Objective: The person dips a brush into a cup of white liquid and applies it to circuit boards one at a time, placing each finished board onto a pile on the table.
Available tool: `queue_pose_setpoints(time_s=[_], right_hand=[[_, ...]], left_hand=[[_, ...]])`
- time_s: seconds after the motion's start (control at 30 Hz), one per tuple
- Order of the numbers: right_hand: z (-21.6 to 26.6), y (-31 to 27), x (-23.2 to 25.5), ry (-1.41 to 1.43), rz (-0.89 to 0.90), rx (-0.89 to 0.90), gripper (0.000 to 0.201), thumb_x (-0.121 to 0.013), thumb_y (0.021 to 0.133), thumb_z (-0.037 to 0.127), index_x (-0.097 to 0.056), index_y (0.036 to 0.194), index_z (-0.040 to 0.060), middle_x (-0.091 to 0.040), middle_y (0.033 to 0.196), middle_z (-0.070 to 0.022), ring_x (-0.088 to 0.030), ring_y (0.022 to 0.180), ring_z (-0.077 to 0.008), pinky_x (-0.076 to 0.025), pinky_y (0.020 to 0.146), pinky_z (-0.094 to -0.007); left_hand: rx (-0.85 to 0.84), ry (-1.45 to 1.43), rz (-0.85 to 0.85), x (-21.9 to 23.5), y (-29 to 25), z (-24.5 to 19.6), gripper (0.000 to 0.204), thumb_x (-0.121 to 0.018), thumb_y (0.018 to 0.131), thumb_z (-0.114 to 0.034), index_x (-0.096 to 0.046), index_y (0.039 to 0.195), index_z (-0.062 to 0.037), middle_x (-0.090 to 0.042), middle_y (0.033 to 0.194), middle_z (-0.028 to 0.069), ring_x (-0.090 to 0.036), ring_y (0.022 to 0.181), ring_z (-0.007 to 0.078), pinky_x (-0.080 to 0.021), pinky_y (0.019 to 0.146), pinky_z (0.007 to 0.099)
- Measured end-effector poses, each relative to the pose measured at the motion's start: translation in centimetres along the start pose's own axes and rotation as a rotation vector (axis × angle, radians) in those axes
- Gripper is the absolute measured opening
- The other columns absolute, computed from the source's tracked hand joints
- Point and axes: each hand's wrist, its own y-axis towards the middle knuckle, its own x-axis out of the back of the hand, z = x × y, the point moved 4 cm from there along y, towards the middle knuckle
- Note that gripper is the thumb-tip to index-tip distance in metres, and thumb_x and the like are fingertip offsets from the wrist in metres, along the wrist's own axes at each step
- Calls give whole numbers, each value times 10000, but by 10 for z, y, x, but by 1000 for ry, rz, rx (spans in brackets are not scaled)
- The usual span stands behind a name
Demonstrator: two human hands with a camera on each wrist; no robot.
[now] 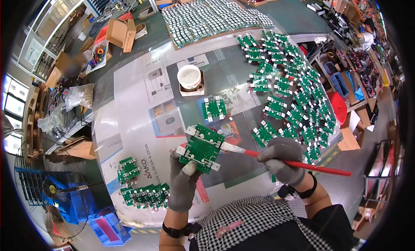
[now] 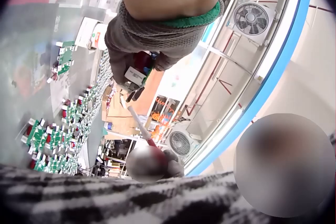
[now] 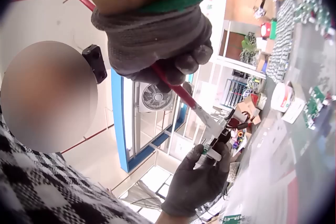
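Note:
My gloved left hand (image 1: pixel 181 182) grips a green circuit board (image 1: pixel 202 148) by its near left side, thumb on its face. White metal tabs stick out at the board's corners. My gloved right hand (image 1: pixel 283 160) holds a long red-handled brush (image 1: pixel 311 166) with a white-smeared head. The head's tip lies right at the board's right edge in the head view. In the right wrist view, the brush (image 3: pixel 184 96) slants down from the right fingers toward the left hand (image 3: pixel 197 184). Another green board (image 1: pixel 214 108) lies on the table just beyond the held one.
A white tub (image 1: pixel 189 76) stands in a small carton behind the boards. Many green boards (image 1: pixel 298 104) cover the table's right side. Several more (image 1: pixel 147 195) lie at the near left. Rows of small white-topped parts (image 1: pixel 212 18) fill a far sheet. A fan (image 1: pixel 52 189) stands left.

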Motion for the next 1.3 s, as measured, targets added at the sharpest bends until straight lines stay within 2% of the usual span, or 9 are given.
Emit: queue_pose_setpoints(time_s=[0.13, 0.23, 0.33, 0.57, 0.63, 0.87, 1.1, 1.23, 1.3], right_hand=[[-6, 0, -1, 22, 130, -63, 134, -547, 694, 21, -638, 791, 2, -594, 634, -93, -554, 496, -212, -426, 472, -328], [-10, -2, 3, 99, 80, -114, 130, -547, 699, 20, -638, 789, -1, -589, 629, -93, -550, 493, -199, -421, 470, -327], [-4, 5, 5, 15, 78, -42, 130, -545, 705, 15, -640, 791, -11, -583, 618, -89, -543, 479, -189, -418, 466, -321], [-30, -10, 4, 80, 153, -204, 138, -545, 723, 23, -641, 808, -29, -607, 667, -111, -565, 524, -184, -441, 502, -311], [-29, -13, 10, 111, 48, -251, 144, -540, 726, 29, -644, 806, -32, -623, 697, -114, -579, 561, -175, -454, 534, -307], [-52, -39, 30, 199, -192, -519, 184, -527, 737, 46, -665, 833, -29, -638, 719, -86, -567, 595, -136, -457, 562, -290], [-69, -64, 44, 284, -363, -678, 174, -513, 753, 23, -668, 798, -42, -621, 671, -56, -536, 586, -91, -433, 536, -252], [-76, -64, 50, 289, -427, -712, 183, -505, 755, 19, -673, 798, -40, -639, 694, -69, -549, 597, -91, -448, 552, -244], [-80, -66, 48, 303, -466, -724, 189, -503, 755, 20, -677, 797, -37, -641, 692, -70, -550, 591, -90, -447, 544, -244]], left_hand=[[-25, -19, -2, -3, -2, -2, 556, -658, 817, -198, -360, 1271, -82, -524, 1187, 111, -579, 1051, 235, -515, 868, 397], [-8, -20, -19, -1, 0, 2, 558, -661, 811, -199, -363, 1268, -83, -522, 1200, 116, -577, 1065, 243, -513, 879, 403], [-8, -32, 5, 1, 2, 4, 540, -645, 820, -180, -363, 1270, -83, -515, 1220, 121, -575, 1075, 250, -515, 882, 409], [-30, -104, -22, 9, 7, 8, 433, -581, 871, -124, -383, 1255, -91, -506, 1238, 121, -572, 1085, 259, -503, 907, 403], [-67, -79, -27, 21, 16, 16, 379, -556, 899, -108, -392, 1240, -90, -516, 1230, 116, -570, 1098, 258, -503, 913, 404], [261, -225, 3, 98, 79, 124, 337, -483, 941, -44, -373, 1247, -134, -542, 1220, 117, -602, 1079, 278, -541, 884, 450], [257, -149, 102, 38, 186, 156, 435, -380, 933, 27, -337, 1334, -137, -490, 1308, 155, -568, 1145, 311, -547, 901, 462], [209, -161, 209, -11, 290, 171, 449, -452, 927, -6, -321, 1338, -131, -578, 1142, 131, -630, 1005, 263, -578, 807, 431], [232, -97, 67, -50, 314, 159, 445, -491, 908, -18, -352, 1321, -108, -588, 1071, 114, -634, 938, 232, -577, 761, 387]])
